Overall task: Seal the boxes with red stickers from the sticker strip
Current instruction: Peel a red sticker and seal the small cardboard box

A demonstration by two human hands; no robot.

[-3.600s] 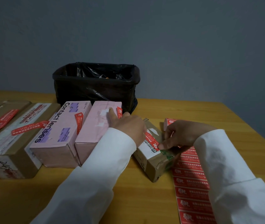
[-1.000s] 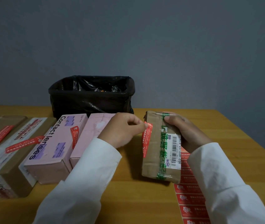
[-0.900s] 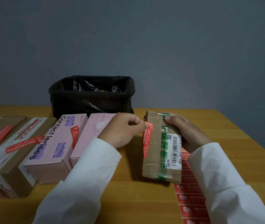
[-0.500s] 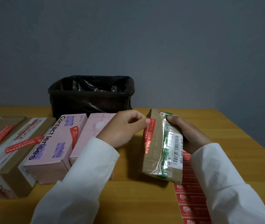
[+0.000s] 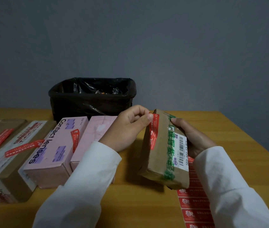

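A brown cardboard box (image 5: 160,155) with green tape and a barcode label is tilted up off the table. My right hand (image 5: 191,137) grips it from the far right side. A red sticker (image 5: 153,130) runs down its left face. My left hand (image 5: 130,127) pinches the sticker's top end with thumb and forefinger at the box's upper corner. The sticker strip (image 5: 194,206) with several red stickers lies on the table beneath the box and my right sleeve.
To the left stand a plain pink box (image 5: 97,134), a pink "Contact lenses" box (image 5: 55,145) and two brown boxes (image 5: 9,155), most bearing red stickers. A black bag-lined bin (image 5: 91,96) sits behind them. The table's right edge (image 5: 252,145) is close.
The brown box has been lifted, turned on its side and tilted toward me. My left hand has left the pink box and now pinches the sticker's top end.
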